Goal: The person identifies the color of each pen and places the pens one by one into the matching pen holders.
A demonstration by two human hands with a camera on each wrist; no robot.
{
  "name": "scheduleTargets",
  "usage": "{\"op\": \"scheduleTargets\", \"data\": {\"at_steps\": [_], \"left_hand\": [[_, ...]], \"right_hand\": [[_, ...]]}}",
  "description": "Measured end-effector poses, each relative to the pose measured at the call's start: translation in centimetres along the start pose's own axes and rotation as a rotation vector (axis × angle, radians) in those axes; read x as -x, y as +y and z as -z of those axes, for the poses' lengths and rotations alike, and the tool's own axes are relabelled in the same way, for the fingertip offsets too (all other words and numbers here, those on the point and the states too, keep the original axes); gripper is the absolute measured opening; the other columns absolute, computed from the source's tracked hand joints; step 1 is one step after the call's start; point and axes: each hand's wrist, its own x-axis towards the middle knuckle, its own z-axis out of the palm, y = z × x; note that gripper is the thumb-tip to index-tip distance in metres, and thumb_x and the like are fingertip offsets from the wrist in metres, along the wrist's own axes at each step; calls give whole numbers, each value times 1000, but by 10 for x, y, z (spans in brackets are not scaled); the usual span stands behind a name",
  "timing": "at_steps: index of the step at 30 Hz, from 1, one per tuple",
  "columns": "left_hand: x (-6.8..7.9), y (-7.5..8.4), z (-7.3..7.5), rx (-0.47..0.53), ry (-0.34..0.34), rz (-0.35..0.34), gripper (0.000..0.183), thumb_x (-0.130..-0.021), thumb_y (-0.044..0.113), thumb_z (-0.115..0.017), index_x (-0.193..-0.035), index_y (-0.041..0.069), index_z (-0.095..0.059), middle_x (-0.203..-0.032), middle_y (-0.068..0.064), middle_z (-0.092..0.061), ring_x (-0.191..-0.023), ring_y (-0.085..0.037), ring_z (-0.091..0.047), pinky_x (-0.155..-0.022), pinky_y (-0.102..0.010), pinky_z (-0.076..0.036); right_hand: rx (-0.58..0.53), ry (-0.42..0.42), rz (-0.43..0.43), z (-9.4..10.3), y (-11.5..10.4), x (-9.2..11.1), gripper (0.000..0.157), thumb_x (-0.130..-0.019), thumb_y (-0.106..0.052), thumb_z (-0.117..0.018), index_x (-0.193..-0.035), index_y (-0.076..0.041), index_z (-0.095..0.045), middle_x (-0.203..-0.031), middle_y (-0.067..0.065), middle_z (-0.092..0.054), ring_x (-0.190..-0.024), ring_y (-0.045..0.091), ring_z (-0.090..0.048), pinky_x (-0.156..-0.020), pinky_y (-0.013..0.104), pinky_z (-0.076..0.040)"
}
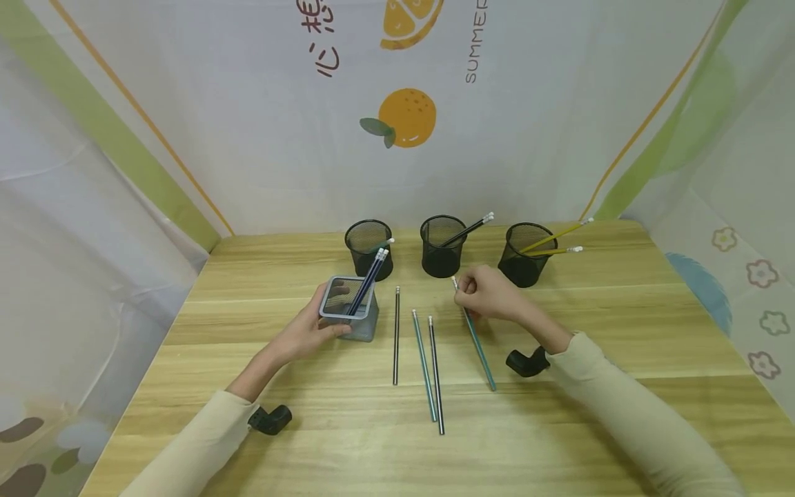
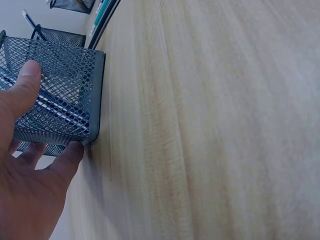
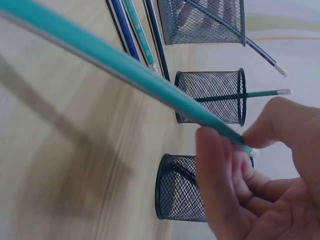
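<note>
My left hand (image 1: 303, 336) grips a grey square mesh pen holder (image 1: 362, 330), thumb on one side and fingers around the other. Two dark blue pencils (image 1: 366, 283) lean in it, their white eraser ends sticking out. In the left wrist view the holder's base rim (image 2: 96, 100) is close over the wood. With thumb and fingertips, my right hand (image 1: 495, 295) pinches a teal pencil (image 1: 480, 353) near its eraser end. That pencil slants toward the front of the table, its far end low over the wood; the right wrist view shows its shaft's shadow on the surface.
On the table lie a black pencil (image 1: 396, 338), another teal pencil (image 1: 425, 366) and a dark blue pencil (image 1: 437, 379). Along the back stand three round black mesh cups: left (image 1: 366, 259) with a green pencil, middle (image 1: 441, 259) with black ones, right (image 1: 522, 266) with yellow ones.
</note>
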Motion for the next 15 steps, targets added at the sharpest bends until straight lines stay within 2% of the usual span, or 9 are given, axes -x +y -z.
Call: {"op": "scheduleTargets", "data": {"at_steps": [3,8,11,15], "left_hand": [[0,0,0,1,0,0,83,-92,-10,-69,-156,1,-18,-149,-31,-40,-135,-45,-43,-109,-57,-39],[1,1,0,-1,-2,-4,84,-92,-9,-69,-157,2,-18,-149,-31,-40,-136,-45,-42,-109,-58,-39],[2,1,0,1,-3,0,84,-92,-9,-69,-157,4,-18,-149,-30,-40,-136,-44,-42,-108,-57,-39],[2,2,1,-4,-4,8,84,-92,-8,-69,-157,5,-18,-150,-28,-40,-137,-42,-42,-109,-56,-39]], "right_hand": [[-43,33,10,3,1,2,5,-89,-6,-58,-87,-2,-61,-71,6,-64,-58,28,-66,-55,35,-58],[-118,73,37,7,3,6,6,-91,-5,-58,-92,1,-60,-78,10,-63,-59,24,-66,-59,41,-61],[-159,87,59,11,1,8,6,-92,-4,-58,-93,2,-59,-79,11,-62,-61,25,-67,-62,46,-62],[-183,111,84,14,-1,10,4,-94,-1,-58,-95,3,-58,-80,12,-62,-65,26,-66,-63,48,-62]]}}
